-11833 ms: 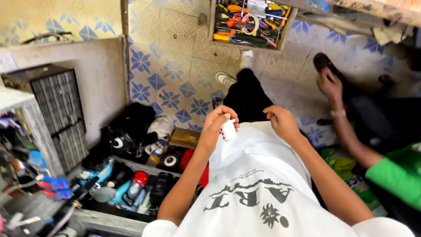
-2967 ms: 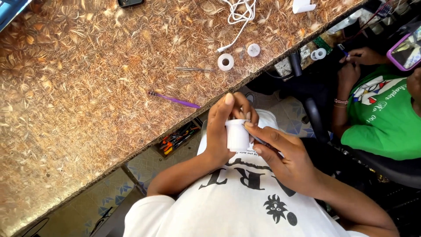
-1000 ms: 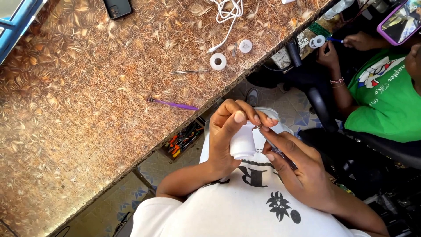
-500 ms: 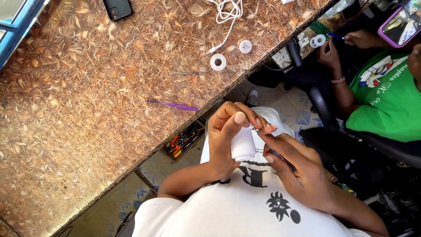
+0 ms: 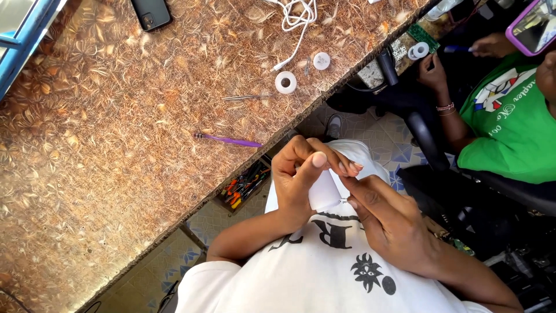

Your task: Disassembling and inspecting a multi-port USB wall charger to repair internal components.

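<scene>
We've got the small white part [image 5: 324, 190] pinched at chest level, below the brown worktop [image 5: 116, 145] edge. Vs. a sec ago: left hand [image 5: 301, 182] wraps it tighter, right hand [image 5: 388, 223] fingertips now on its 3 o'clock side, covering it more. Purple tool [image 5: 229, 139] lies at 10 o'clock, untouched.

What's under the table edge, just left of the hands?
A tray of red- and orange-handled tools on the tiled floor. The table covers its far part.
</scene>
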